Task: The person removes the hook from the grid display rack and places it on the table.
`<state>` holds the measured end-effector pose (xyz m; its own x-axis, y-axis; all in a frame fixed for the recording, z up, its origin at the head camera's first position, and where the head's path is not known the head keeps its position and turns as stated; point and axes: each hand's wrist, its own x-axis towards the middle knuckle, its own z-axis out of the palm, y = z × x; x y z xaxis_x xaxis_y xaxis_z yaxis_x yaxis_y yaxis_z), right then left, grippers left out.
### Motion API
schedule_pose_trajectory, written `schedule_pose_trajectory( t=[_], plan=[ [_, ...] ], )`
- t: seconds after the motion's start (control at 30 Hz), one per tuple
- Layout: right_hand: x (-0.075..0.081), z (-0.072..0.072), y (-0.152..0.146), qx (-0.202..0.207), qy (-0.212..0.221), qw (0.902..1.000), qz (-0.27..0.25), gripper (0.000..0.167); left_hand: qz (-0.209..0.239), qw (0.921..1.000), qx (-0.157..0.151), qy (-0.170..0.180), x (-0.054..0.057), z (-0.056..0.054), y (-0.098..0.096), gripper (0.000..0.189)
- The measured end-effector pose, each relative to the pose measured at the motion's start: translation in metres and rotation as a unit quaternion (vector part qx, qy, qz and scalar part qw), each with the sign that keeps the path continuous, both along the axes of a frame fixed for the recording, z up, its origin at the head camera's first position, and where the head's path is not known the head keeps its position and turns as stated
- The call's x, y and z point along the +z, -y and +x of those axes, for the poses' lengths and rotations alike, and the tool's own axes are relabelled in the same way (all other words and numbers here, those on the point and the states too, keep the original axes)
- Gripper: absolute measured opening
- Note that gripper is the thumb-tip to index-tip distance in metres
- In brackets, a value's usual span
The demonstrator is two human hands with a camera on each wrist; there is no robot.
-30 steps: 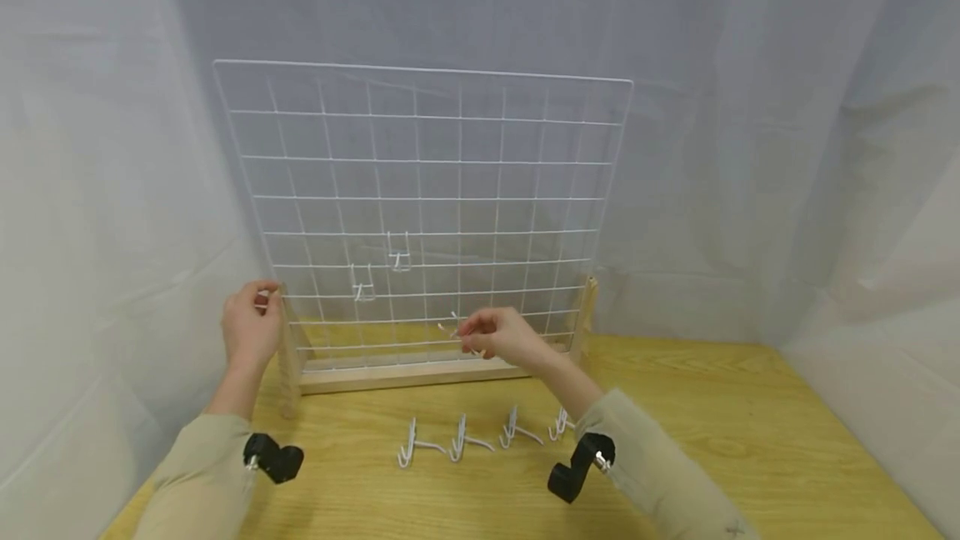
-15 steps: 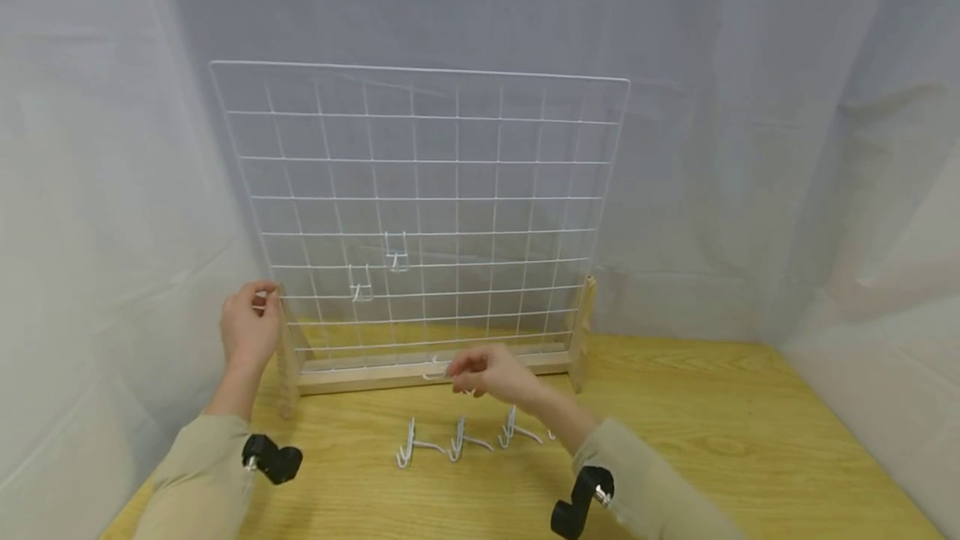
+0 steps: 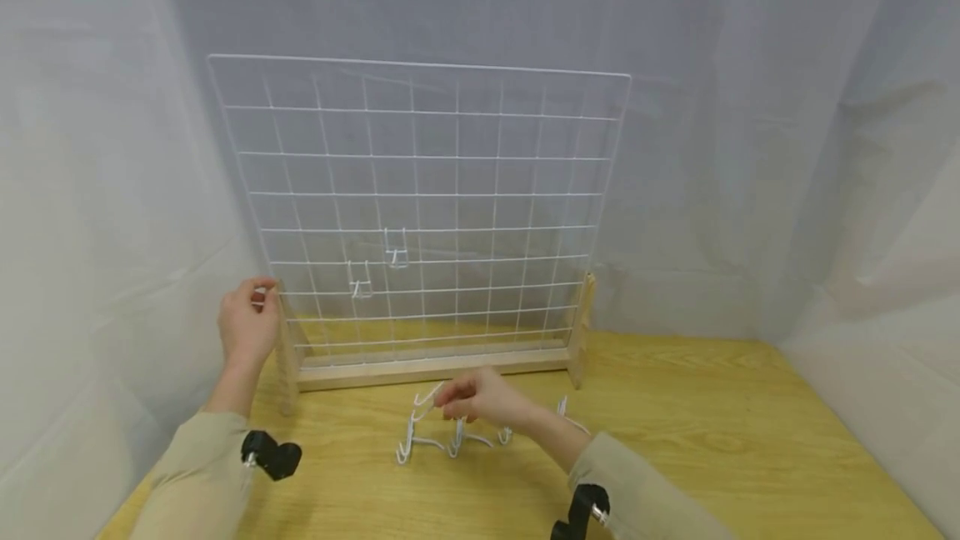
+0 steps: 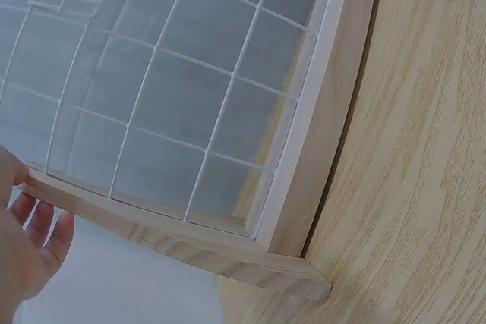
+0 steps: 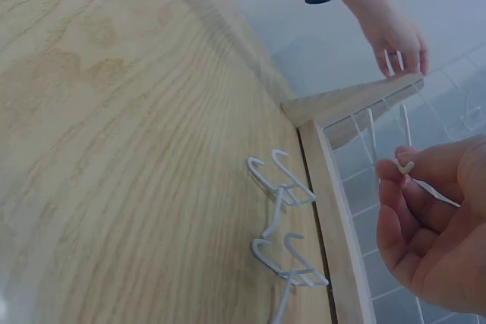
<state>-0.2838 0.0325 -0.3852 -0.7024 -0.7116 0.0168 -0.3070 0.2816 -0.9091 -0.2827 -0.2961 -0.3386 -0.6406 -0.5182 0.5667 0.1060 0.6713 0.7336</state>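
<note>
My left hand [image 3: 247, 325] grips the upper end of the wooden left post [image 4: 190, 252] of a stand, its fingertips curled under the wood in the left wrist view. My right hand [image 3: 483, 398] pinches a white wire hook [image 5: 371, 130] between thumb and fingers, prongs pointing away from the palm. It hovers in front of the stand's base, over a row of similar hooks on the table, including a left one [image 3: 408, 440] and a middle one [image 3: 457, 438]. Another, just right of these, is mostly hidden by the right hand.
A white wire grid panel [image 3: 420, 64] stands upright in the wooden base [image 3: 431, 372]. Two hooks hang on it, a lower one [image 3: 360, 286] and a higher one [image 3: 396, 257]. One more hook [image 3: 566, 413] lies beyond the right forearm. White sheeting [image 3: 712, 190] encloses the table.
My right hand has come down from in front of the grid's lower rows toward the hooks on the table, still pinching the wire hook. My left hand stays on the post.
</note>
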Motion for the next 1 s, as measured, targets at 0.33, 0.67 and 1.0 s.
schedule_pose_trajectory(
  t=[0.33,0.67,1.0],
  plan=[
    [-0.01,0.015,0.004,0.006,0.02,0.9994,0.029,0.012,-0.004,0.9999,0.003,-0.009,-0.002,-0.003,0.002,0.02],
    [-0.023,0.022,0.003,0.03,0.031,0.9987,0.028,0.012,0.0,1.0,0.0,0.005,-0.002,-0.004,0.003,0.021],
    [-0.035,0.029,0.007,0.037,0.029,0.998,0.042,0.011,0.007,0.9998,0.001,0.016,-0.002,-0.004,0.003,0.022]
  ],
)
